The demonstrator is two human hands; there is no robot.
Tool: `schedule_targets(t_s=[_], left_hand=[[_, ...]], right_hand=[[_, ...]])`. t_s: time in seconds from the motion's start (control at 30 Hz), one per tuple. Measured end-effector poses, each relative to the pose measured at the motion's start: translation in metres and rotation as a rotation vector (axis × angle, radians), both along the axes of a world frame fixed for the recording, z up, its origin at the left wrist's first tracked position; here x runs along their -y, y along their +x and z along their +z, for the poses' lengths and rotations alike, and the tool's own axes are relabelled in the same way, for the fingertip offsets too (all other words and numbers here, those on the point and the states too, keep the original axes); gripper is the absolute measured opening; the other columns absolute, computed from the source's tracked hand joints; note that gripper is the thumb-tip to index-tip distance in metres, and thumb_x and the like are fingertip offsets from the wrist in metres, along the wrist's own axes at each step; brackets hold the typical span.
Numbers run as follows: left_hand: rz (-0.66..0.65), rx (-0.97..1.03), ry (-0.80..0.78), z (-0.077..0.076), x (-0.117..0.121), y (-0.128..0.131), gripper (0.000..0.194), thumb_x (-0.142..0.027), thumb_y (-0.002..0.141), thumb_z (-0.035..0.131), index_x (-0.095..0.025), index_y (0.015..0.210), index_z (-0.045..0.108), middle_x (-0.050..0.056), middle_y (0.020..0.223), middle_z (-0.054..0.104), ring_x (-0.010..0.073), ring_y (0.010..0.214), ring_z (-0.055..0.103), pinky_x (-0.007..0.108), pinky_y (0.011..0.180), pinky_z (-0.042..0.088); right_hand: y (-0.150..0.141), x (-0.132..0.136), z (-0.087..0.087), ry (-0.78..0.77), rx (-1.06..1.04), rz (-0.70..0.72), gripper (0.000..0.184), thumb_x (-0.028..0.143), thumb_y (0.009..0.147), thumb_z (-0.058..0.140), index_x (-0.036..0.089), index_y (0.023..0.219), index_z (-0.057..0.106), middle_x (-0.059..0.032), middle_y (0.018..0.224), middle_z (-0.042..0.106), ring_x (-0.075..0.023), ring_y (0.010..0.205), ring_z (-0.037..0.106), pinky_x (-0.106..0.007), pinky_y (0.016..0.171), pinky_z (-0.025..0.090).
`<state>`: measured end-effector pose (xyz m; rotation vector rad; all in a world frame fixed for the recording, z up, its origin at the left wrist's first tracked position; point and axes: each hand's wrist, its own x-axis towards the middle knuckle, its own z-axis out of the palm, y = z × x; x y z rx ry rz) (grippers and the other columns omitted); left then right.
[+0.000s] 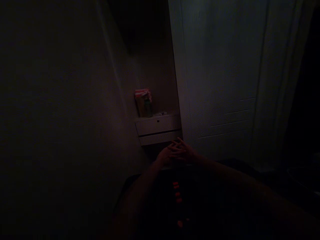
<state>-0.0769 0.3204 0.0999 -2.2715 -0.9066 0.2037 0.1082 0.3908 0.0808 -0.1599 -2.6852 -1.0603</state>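
Observation:
Both of my hands meet in front of me in very dim light. My left hand (164,156) reaches in from the left and overlaps my right hand (185,151). The fingers are stretched out and partly spread, crossing over one another. Whether they are interlaced or only laid across each other is too dark to tell. Nothing shows in either hand. Below them lies a dark surface with several red patches (178,194), whose kind I cannot make out.
Beyond my hands is a pale drawer unit (158,126) against the wall. On it stand a green container (148,108), a red-and-white item (142,92) and small objects (162,113). A white panelled door (220,73) rises at right; a plain wall (62,100) fills the left.

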Motion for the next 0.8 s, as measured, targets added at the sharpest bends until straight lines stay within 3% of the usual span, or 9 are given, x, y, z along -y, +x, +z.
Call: schedule_targets(t_s=[0.13,0.27,0.37,0.5,0.67,0.8], left_hand=[[0.048,0.021,0.034,-0.005,0.002,-0.01,0.082,-0.038,0.086,0.068,-0.024,0.16,0.035,0.006,0.171,0.026,0.031,0.159,0.011,0.051,0.126,0.016],[0.069,0.003,0.049,-0.007,0.001,-0.017,0.083,-0.038,0.083,0.072,-0.031,0.158,0.039,0.001,0.171,0.024,0.0339,0.158,0.01,0.055,0.125,0.017],[0.099,0.006,0.075,-0.005,0.005,-0.023,0.082,-0.036,0.082,0.073,-0.038,0.157,0.039,0.0,0.173,0.02,0.0381,0.157,0.013,0.062,0.123,0.017],[0.18,0.084,0.129,-0.001,0.02,-0.043,0.088,-0.033,0.083,0.075,-0.051,0.157,0.03,0.0,0.174,0.012,0.045,0.155,0.014,0.077,0.116,0.015],[0.196,0.126,0.074,-0.004,0.042,-0.07,0.079,-0.039,0.088,0.07,-0.044,0.158,0.033,0.01,0.173,0.016,0.042,0.156,0.015,0.072,0.117,0.017],[0.11,0.165,0.074,-0.008,0.046,-0.07,0.071,-0.046,0.093,0.062,-0.041,0.158,0.033,0.013,0.172,0.019,0.0432,0.155,0.017,0.073,0.117,0.014]], right_hand=[[-0.006,-0.006,-0.009,0.045,-0.044,-0.03,0.067,0.045,0.09,0.067,0.048,0.152,0.043,0.0088,0.173,0.015,-0.0435,0.156,0.015,-0.076,0.12,0.007],[-0.017,-0.011,-0.013,0.056,-0.114,0.007,0.066,0.04,0.088,0.068,0.051,0.149,0.045,0.0113,0.173,0.009,-0.0417,0.154,0.023,-0.075,0.12,0.008],[-0.021,-0.01,-0.014,0.029,-0.155,-0.019,0.07,0.037,0.086,0.068,0.052,0.15,0.043,0.013,0.173,0.006,-0.0413,0.156,0.017,-0.074,0.121,0.007],[-0.002,-0.014,-0.014,-0.07,-0.383,-0.168,0.078,0.028,0.082,0.068,0.035,0.156,0.042,0.002,0.174,0.01,-0.046,0.157,0.004,-0.073,0.123,0.006],[0.04,-0.03,-0.008,-0.1,-0.484,-0.187,0.087,0.029,0.08,0.07,0.029,0.159,0.034,-0.0071,0.173,0.016,-0.0449,0.157,0.008,-0.074,0.122,0.005],[0.056,-0.032,-0.006,-0.08,-0.516,-0.211,0.087,0.037,0.08,0.073,0.026,0.158,0.036,-0.0124,0.171,0.019,-0.0464,0.156,0.011,-0.077,0.119,0.003]])
